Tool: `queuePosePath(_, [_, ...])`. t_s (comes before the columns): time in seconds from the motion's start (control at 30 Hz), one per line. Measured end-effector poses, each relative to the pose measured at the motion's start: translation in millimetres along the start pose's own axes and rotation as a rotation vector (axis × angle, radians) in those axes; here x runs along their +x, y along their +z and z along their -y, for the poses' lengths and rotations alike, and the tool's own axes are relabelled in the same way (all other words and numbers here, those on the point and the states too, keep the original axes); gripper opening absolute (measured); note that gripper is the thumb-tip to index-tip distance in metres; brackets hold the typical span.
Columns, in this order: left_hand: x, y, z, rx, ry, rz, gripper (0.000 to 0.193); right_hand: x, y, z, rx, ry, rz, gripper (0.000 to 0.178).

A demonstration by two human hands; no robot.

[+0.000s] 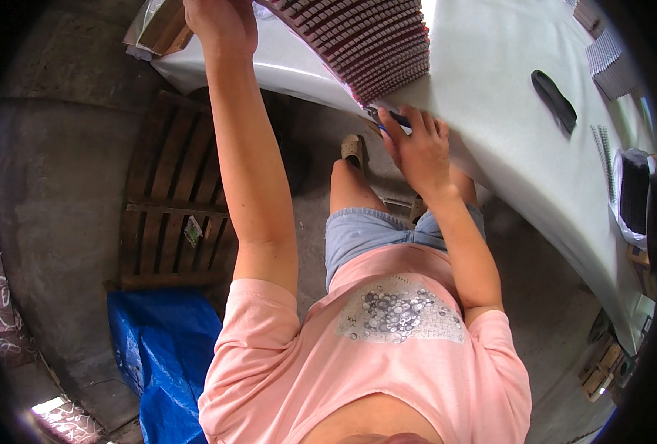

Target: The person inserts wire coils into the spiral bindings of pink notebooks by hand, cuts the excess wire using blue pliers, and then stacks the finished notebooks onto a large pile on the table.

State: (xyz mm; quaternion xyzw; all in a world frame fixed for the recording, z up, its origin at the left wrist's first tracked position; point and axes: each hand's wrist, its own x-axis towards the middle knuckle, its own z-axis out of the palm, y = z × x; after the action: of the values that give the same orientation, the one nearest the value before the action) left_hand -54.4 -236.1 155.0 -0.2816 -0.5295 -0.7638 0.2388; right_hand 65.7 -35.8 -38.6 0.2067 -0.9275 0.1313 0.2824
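A panel of many small grey pieces in rows on dark red strips (369,44) lies on the cloth-covered table and runs out at the top edge of the view. My right hand (425,155) is closed round blue-handled pliers (399,119). Their dark jaws are at the panel's near corner; whether they grip it I cannot tell. My left arm reaches far forward, and my left hand (225,26) is beside the panel's left edge. Its fingers are cut off by the top of the picture.
A pale cloth (484,89) covers the table. On it at right lie a black curved object (555,101), a ridged grey stack (611,65) and a black bundle in clear wrap (634,192). A wooden pallet (173,200) and a blue tarp (162,340) are at left.
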Motion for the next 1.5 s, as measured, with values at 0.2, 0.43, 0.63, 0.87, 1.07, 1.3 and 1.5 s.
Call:
queuePosePath(0.2, [-1,-3,0,-0.048,-0.017,-0.019,0.044,7,-7,1,0.300,0.140,0.112,0.027])
queuePosePath(0.43, [-2,-1,0,-0.006,0.020,-0.023,0.044,17,-10,-15,1.319,0.775,0.554,0.026])
queuePosePath(0.63, [2,7,0,-0.026,-0.024,-0.021,0.044,2,-12,-14,1.177,0.623,0.383,0.031])
queuePosePath(0.87, [-1,-3,-7,0.018,-0.065,-0.045,0.043,6,-98,-44,0.358,0.316,0.034,0.030])
queuePosePath(1.07, [-4,29,-11,0.200,0.081,-0.086,0.054,-16,-78,-168,-0.272,0.383,-0.017,0.033])
queuePosePath(1.3, [-6,9,-18,0.075,-0.052,-0.097,0.075,-8,-82,-135,-0.458,0.571,0.097,0.045])
queuePosePath(1.5, [-16,-64,66,-0.115,-0.696,-0.062,0.084,7,-68,-53,1.210,0.678,0.215,0.052])
